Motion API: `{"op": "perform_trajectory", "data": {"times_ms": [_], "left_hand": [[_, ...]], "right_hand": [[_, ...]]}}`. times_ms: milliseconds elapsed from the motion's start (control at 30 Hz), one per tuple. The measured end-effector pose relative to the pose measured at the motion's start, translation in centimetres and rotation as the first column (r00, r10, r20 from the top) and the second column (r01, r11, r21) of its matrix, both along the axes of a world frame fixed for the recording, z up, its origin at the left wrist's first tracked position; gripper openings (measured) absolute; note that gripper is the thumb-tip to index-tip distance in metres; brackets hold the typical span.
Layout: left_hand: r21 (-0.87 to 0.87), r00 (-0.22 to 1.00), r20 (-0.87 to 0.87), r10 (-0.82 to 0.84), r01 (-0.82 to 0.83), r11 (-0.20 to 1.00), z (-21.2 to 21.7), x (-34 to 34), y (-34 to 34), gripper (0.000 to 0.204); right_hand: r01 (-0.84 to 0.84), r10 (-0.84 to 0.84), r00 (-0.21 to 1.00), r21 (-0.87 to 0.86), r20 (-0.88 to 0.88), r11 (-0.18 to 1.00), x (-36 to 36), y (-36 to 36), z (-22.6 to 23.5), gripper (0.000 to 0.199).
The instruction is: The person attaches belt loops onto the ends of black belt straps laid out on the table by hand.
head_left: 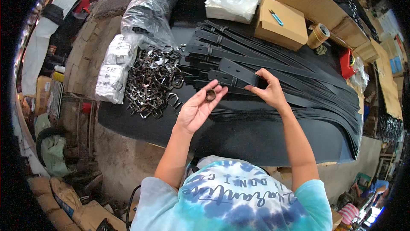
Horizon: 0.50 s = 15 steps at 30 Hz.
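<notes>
Palm up, my left hand (197,108) holds a small dark metal buckle (210,95) at its fingers. To its right, my right hand (272,91) pinches a black belt strap (239,73) between thumb and fingers; the strap's punched end points up and left. A short gap separates buckle and strap. Beneath the hands, several more black belt straps (299,77) lie fanned over the black table, their ends toward the left. Left of my left hand is a heap of shiny dark metal buckles (153,81).
White wrapped packs (110,83) and a clear plastic bag (149,15) stand beside the heap. At the back are a plastic-covered white box (232,2), a cardboard box (282,26) bearing a blue cutter (276,18), a tape roll (318,35) and a red tool (347,64).
</notes>
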State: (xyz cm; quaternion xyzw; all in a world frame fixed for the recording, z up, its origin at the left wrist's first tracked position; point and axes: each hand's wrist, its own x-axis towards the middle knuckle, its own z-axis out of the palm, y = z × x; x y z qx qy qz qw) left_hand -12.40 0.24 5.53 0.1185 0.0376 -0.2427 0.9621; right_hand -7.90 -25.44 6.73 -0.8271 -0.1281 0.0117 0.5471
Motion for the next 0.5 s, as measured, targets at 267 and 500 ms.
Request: {"op": "perform_trajectory", "data": {"times_ms": [267,500], "left_hand": [[0.296,0.991,-0.027,0.128,-0.114,0.948,-1.3,1.7,1.9,0.042],[0.433,0.989,0.002,0.148,-0.134,0.891,-0.3,2.6,0.2,0.025]], "right_hand": [[-0.028,0.036,0.997,-0.117,0.069,0.993,-0.4,0.4,-0.3,0.040],[-0.007,0.059,0.971,-0.218,0.233,0.976,-0.5,0.8,-1.5,0.039]]}}
